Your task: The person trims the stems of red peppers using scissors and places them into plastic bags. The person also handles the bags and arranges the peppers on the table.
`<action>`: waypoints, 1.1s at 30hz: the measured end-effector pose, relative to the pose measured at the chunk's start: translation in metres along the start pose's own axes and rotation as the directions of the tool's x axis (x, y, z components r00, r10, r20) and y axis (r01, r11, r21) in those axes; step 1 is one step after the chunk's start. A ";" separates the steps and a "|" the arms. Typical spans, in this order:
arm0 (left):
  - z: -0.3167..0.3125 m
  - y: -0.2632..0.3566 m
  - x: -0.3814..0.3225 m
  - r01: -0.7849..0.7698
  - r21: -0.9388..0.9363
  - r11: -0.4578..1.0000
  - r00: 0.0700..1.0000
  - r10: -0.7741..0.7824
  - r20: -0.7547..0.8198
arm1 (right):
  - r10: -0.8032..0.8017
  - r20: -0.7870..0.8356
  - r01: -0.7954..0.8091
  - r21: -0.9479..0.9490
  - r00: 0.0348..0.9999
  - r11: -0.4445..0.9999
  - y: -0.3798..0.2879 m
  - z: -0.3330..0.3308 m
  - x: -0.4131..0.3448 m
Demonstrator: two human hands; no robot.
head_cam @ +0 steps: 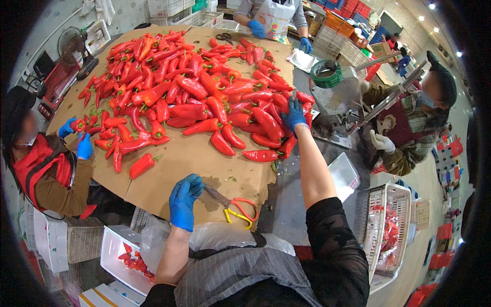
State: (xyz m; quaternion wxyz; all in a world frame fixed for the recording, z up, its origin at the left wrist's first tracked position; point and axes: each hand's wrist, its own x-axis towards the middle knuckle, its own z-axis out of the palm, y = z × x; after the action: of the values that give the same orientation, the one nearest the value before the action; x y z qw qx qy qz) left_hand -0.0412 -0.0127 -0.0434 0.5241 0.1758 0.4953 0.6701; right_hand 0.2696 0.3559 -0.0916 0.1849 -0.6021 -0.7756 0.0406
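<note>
A broad heap of red peppers (191, 86) covers much of the cardboard sheet (180, 161) on the table. My right hand (294, 115), in a blue glove, lies with spread fingers against peppers at the heap's right edge; whether it grips one is hidden. Near the table's front edge, my left hand (186, 201), also in a blue glove, is raised with its fingers close together and slightly curled; no object shows in it. Just right of it, scissors (233, 203) with one red and one yellow handle rest on the cardboard. One red pepper (142, 165) lies apart at the heap's lower left.
Co-workers stand at the left, far side and right; the left one holds a pepper. A metal device with a roll of green tape (326, 73) stands at the right, above clear plastic bags (343, 174). White crates (387, 192) and a foam box (115, 253) hold red pieces.
</note>
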 end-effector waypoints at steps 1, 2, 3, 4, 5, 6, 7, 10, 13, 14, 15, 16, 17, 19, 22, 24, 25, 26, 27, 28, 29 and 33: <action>0.001 0.000 0.001 -0.002 0.023 1.000 1.000 0.002 -0.008 | 0.116 0.163 -0.129 0.075 0.980 0.989 0.004 0.007 -0.003; 0.002 0.000 0.001 0.014 0.022 1.000 1.000 -0.014 0.000 | 0.096 0.171 -0.122 0.149 0.981 0.981 0.008 0.008 -0.003; 0.002 -0.001 0.001 0.018 0.024 1.000 1.000 -0.018 0.007 | 0.091 0.149 -0.106 0.096 0.985 0.990 0.007 0.008 -0.007; 0.004 -0.001 0.001 0.023 0.024 0.999 1.000 -0.023 0.013 | -0.019 0.004 0.019 0.039 1.000 0.999 0.001 0.006 -0.011; 0.005 -0.002 0.002 0.034 0.028 0.999 0.999 -0.035 0.019 | -0.059 -0.109 0.052 -0.063 0.992 0.997 -0.004 -0.002 -0.017; 0.006 -0.003 0.003 0.046 0.031 0.998 0.999 -0.046 0.028 | -0.132 -0.306 0.160 0.070 0.943 0.985 -0.018 -0.008 -0.023; 0.008 -0.005 0.005 0.045 0.024 0.999 0.998 -0.046 0.046 | -0.177 -0.436 0.271 0.163 0.882 0.949 -0.039 -0.008 -0.035; 0.018 -0.010 0.011 0.097 0.096 0.991 0.994 -0.101 0.037 | -0.182 -0.089 0.202 0.523 0.979 0.828 -0.117 0.007 -0.069; 0.026 -0.016 0.011 0.067 0.036 0.997 0.987 -0.071 0.147 | -0.116 0.106 0.089 0.227 0.988 0.970 -0.187 0.041 -0.104; 0.028 -0.018 0.011 0.051 0.018 0.999 0.986 -0.054 0.156 | -0.090 0.154 0.068 0.144 0.984 0.987 -0.198 0.047 -0.108; 0.028 -0.019 0.009 0.062 0.030 0.998 0.986 -0.066 0.155 | -0.050 0.216 0.036 0.066 0.975 0.997 -0.207 0.052 -0.110; 0.027 -0.019 0.008 0.072 0.039 0.997 0.986 -0.077 0.150 | -0.016 0.196 -0.001 0.088 0.981 0.996 -0.214 0.055 -0.111; 0.024 -0.020 0.007 0.058 0.033 0.998 0.984 -0.062 0.166 | 0.014 0.163 -0.035 0.125 0.987 0.992 -0.216 0.056 -0.112; 0.017 -0.020 0.007 0.084 0.054 0.995 0.990 -0.089 0.108 | 0.029 0.144 -0.064 0.242 0.989 0.968 -0.216 0.052 -0.116; 0.012 -0.023 0.012 0.073 0.088 0.993 0.995 -0.078 0.060 | -0.074 0.054 0.036 0.512 0.996 0.859 -0.210 0.038 -0.147; 0.015 -0.029 0.016 -0.015 0.126 0.992 1.000 0.012 0.025 | -0.206 -0.096 0.208 0.746 0.974 0.632 -0.210 0.030 -0.178; 0.019 -0.033 0.017 -0.107 0.126 0.986 0.988 0.090 0.128 | -0.242 -0.170 0.270 0.834 0.955 0.481 -0.211 0.024 -0.194; 0.026 -0.037 0.017 -0.209 0.128 0.970 0.961 0.179 0.212 | -0.253 -0.084 0.185 0.895 0.964 0.405 -0.211 0.018 -0.210; 0.032 -0.039 0.017 -0.254 0.156 0.955 0.942 0.208 0.265 | -0.267 -0.010 0.097 0.945 0.964 0.314 -0.212 0.011 -0.225; 0.035 -0.039 0.017 -0.366 0.213 0.906 0.895 0.281 0.346 | -0.286 0.062 0.002 0.976 0.956 0.219 -0.214 0.005 -0.238; 0.038 -0.038 0.016 -0.425 0.294 0.856 0.869 0.294 0.399 | -0.264 0.125 -0.086 0.984 0.956 0.153 -0.216 0.000 -0.247; 0.044 -0.026 0.016 -0.442 0.316 0.839 0.836 0.258 0.485 | -0.234 0.151 -0.104 0.974 0.961 0.200 -0.218 -0.012 -0.262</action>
State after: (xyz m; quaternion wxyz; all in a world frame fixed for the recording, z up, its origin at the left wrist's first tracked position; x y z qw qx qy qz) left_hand -0.0002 0.0212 -0.0496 0.4340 0.5139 0.4587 0.5807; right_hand 0.1271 0.0463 -0.0801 0.4189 -0.3043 -0.6163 0.5934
